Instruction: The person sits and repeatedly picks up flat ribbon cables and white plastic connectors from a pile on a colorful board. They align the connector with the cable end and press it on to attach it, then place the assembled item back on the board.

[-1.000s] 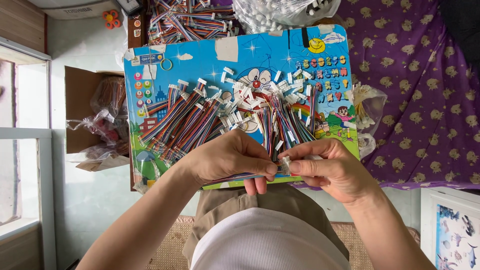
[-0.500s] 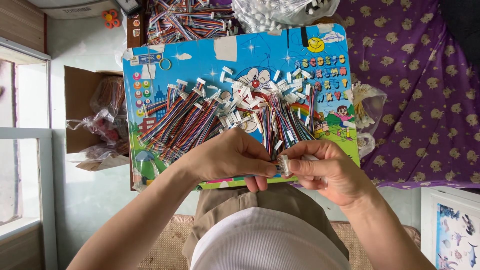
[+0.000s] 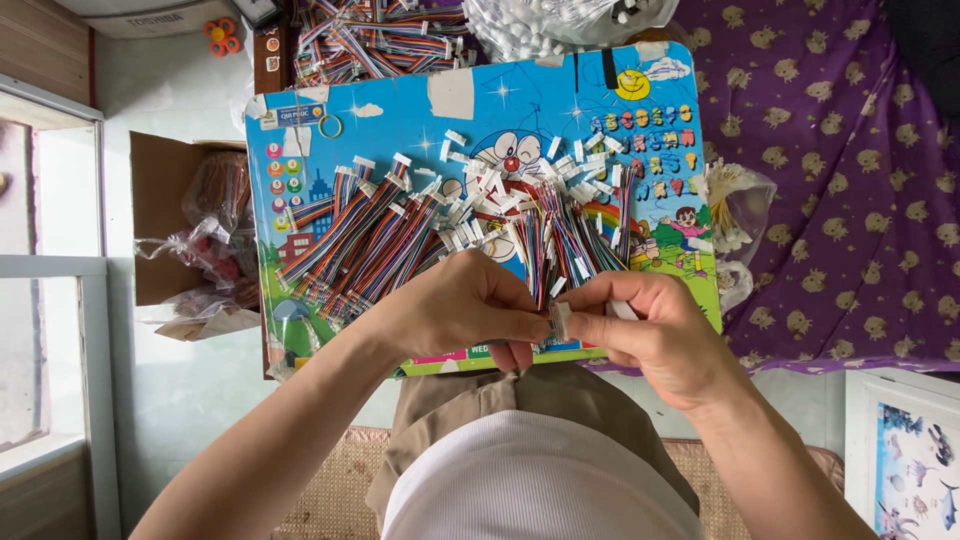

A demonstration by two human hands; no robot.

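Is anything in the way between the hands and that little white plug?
No. The left hand and the right hand already pinch the small white plug between their fingertips, above the near edge of the blue cartoon board.

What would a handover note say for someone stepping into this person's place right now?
Left hand: fingers closed on a small white connector, pinched together with the right hand above the lap.
Wire bundles with white plugs lie fanned across the blue cartoon board; loose white connectors sit mid-board.
More wires are heaped beyond the board's far edge.
Done: many bundles laid out, left part.
Left: the piece in hand and the loose connectors.
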